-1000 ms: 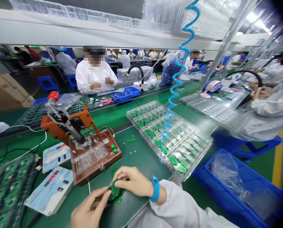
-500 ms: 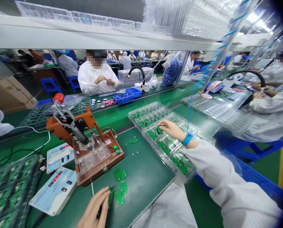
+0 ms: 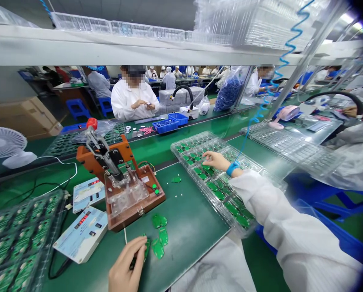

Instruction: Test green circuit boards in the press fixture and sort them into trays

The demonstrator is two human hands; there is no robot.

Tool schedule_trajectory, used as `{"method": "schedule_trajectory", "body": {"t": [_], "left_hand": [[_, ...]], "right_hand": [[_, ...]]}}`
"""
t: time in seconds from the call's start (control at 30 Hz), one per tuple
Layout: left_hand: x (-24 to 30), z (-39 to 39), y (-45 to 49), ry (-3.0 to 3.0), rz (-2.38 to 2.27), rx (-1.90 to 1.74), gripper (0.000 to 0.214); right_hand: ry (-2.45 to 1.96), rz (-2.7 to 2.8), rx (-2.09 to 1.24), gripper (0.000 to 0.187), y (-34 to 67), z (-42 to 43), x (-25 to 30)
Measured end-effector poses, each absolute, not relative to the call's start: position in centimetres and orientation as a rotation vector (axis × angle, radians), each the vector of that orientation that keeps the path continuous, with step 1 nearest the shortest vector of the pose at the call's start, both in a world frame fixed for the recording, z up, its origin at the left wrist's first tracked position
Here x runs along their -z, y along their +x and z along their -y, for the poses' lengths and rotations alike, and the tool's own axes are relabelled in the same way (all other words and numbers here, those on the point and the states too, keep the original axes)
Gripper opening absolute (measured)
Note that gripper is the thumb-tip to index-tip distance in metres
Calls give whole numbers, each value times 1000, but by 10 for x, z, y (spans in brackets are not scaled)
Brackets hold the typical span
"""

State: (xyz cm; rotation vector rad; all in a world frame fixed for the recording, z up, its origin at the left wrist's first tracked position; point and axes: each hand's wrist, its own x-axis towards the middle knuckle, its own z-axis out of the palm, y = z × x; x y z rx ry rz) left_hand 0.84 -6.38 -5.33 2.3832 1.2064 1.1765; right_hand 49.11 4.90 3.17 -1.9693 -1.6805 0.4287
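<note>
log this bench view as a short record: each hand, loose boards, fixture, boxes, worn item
left hand: holds a green board near the bench edge
right hand: over the clear tray, fingertips at a green board; grip unclear
loose boards: small group near the left hand, plus a lone board farther off
fixture: orange and brown, red-tipped lever
display boxes: two, beside the fixture, red digits lit
worn: blue wristband, right wrist
</note>
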Motion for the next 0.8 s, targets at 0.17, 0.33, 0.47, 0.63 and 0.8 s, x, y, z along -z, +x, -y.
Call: {"method": "schedule_trajectory", "body": {"t": [0.17,0.33,0.47,0.63,0.8], "left_hand": [[46,69,15,2293,-1223,-1243,16],[29,68,7,2210,-1291,-1264,12],[19,60,-20,2286,-1202,-1029,13],[12,52,-39,2410,-1053,-775,23],[13,51,-28,2517,-1015,-609,35]], "right_hand": [[-1940,1609,-240,30,469,-34,-51],[-1691,1753,-394,28,396,38,-91],[-1433,1993,-754,20,331,86,-79],[-1302,2064,-897,21,286,73,-6],[-1272,2111,-773,26,266,41,35]]}}
